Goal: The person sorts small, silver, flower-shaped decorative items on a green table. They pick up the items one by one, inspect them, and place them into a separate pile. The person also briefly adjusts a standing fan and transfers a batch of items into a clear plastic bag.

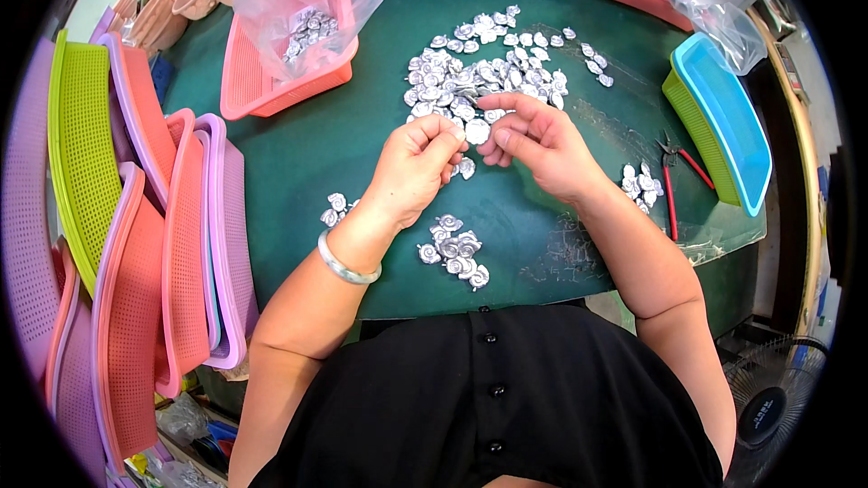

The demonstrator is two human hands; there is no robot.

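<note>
My left hand (418, 163) is closed in a pinch at the near edge of a heap of silver rose-shaped metal pieces (493, 72). One pale, round rose-shaped piece (476, 132) shows at its thumb and fingertip. My right hand (547, 146) hovers just right of that piece, fingers curved and apart, with nothing visible in them. Closer to my body lies a small cluster of the same pieces (452, 251). A few more (334, 209) rest beside my left wrist, and another group (641, 186) sits right of my right forearm.
A pink basket (244, 81) lined with clear plastic holds more pieces at the far left. Pliers with red handles (670, 194) lie near a blue-and-green basket (723, 117) at the right. Stacked coloured baskets (185, 253) crowd the left edge. A fan (768, 398) stands at lower right.
</note>
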